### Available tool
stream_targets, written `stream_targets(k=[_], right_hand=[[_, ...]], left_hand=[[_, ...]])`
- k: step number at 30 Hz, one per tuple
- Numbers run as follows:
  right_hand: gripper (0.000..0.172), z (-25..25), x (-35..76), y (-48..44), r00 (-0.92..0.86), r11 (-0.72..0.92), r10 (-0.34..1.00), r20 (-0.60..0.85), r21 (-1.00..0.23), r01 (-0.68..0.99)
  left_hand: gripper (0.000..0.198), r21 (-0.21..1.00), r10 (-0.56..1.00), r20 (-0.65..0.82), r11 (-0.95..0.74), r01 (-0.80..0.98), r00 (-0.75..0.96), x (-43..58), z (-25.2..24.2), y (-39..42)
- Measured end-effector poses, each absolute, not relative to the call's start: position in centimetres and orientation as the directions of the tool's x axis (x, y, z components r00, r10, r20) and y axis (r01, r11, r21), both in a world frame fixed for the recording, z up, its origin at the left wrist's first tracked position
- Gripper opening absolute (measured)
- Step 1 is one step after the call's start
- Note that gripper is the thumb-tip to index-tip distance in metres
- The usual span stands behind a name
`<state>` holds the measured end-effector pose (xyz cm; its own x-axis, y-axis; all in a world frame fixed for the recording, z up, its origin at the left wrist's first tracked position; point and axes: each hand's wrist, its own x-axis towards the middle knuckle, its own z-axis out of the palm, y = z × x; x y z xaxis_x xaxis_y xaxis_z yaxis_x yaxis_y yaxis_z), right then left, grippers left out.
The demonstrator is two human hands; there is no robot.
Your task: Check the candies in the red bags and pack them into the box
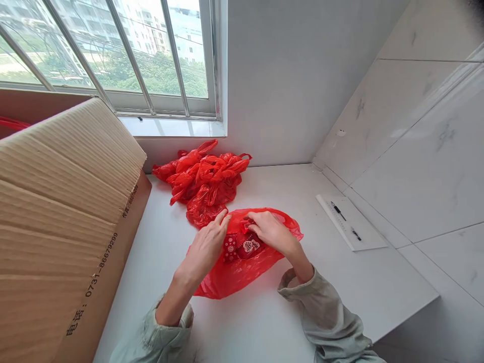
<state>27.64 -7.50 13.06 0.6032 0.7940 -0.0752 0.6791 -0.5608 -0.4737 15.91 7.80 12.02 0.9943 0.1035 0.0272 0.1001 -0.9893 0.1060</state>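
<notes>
Loose, creased sleeves (333,315) of pale grey-green, worn with wide, gaping cuffs (300,291), leave wrists (182,282) and fingers (259,218) bare.

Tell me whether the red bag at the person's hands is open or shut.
Open: the red bag is spread between the left hand and right hand, with printed dark red packets showing uncovered inside.

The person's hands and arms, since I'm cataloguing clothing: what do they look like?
The left hand and right hand are ungloved, with no ring, watch or bracelet visible. The left sleeve and right sleeve are pale grey-green, loose and wrinkled, ending above the wrists. I see no markings on them.
</notes>
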Motion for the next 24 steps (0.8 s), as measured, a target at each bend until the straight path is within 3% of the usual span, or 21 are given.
stream_targets(k=[3,7,11,17,20,24], right_hand=[[0.032,11.9,28.3,-7.1,0.604,-0.589,0.789,-0.109,-0.411,0.696],[0.024,10.3,29.2,-6.7,0.568,-0.572,0.812,-0.135,-0.378,0.728],[0.029,8.8,29.7,-6.3,0.563,-0.563,0.816,-0.129,-0.395,0.726],[0.011,9.6,30.2,-6.7,0.511,-0.495,0.853,-0.107,-0.475,0.727],[0.006,11.7,29.8,-7.4,0.456,-0.412,0.888,-0.058,-0.539,0.734],[0.015,14.1,28.8,-8.4,0.421,-0.260,0.904,0.071,-0.689,0.676]], left_hand=[[0.070,0.102,0.102,0.017,-0.990,0.099,0.995,15.9,11.6,7.7],[0.073,0.098,0.131,0.058,-0.987,0.125,0.990,16.2,11.4,7.7],[0.071,0.125,0.154,0.069,-0.982,0.144,0.986,16.4,11.1,7.9],[0.059,0.245,0.170,0.110,-0.959,0.139,0.979,16.3,10.8,8.2],[0.043,0.305,0.142,0.257,-0.951,0.059,0.956,16.4,11.3,8.0],[0.026,0.402,0.191,0.543,-0.914,-0.053,0.818,16.3,12.7,7.2]])
